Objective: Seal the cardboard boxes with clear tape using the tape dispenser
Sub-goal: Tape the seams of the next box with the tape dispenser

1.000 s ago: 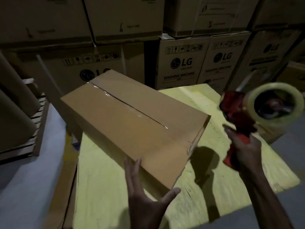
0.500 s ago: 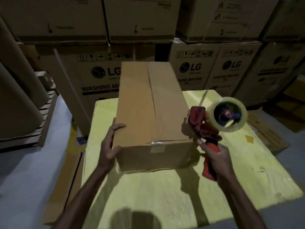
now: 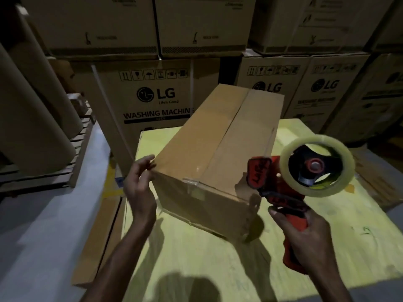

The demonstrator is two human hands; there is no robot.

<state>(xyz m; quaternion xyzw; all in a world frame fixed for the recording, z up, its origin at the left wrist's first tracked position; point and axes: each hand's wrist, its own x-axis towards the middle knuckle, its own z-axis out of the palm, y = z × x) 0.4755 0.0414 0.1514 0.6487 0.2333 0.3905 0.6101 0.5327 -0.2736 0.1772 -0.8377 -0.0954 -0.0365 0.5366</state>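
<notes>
A long brown cardboard box point(image 3: 209, 144) lies on a yellow-green table top point(image 3: 196, 258), turned at an angle. Clear tape runs along its top seam and folds over the near end. My left hand point(image 3: 139, 188) is at the box's near left corner, fingers relaxed, fingertips touching the corner. My right hand point(image 3: 305, 234) grips the red handle of the tape dispenser point(image 3: 283, 192). The dispenser carries a large roll of clear tape point(image 3: 317, 165) and sits just off the box's near right corner.
Large LG washing machine cartons point(image 3: 157, 101) are stacked in a wall behind the table. Big brown paper rolls point(image 3: 28, 118) rest on a wooden pallet at the left. Flat cardboard point(image 3: 102, 243) leans beside the table's left edge. Grey floor shows at the left.
The box has swung round on the table, its far end now pointing right. My left hand moved from its left side to the near left corner. The dispenser stays by the right corner.
</notes>
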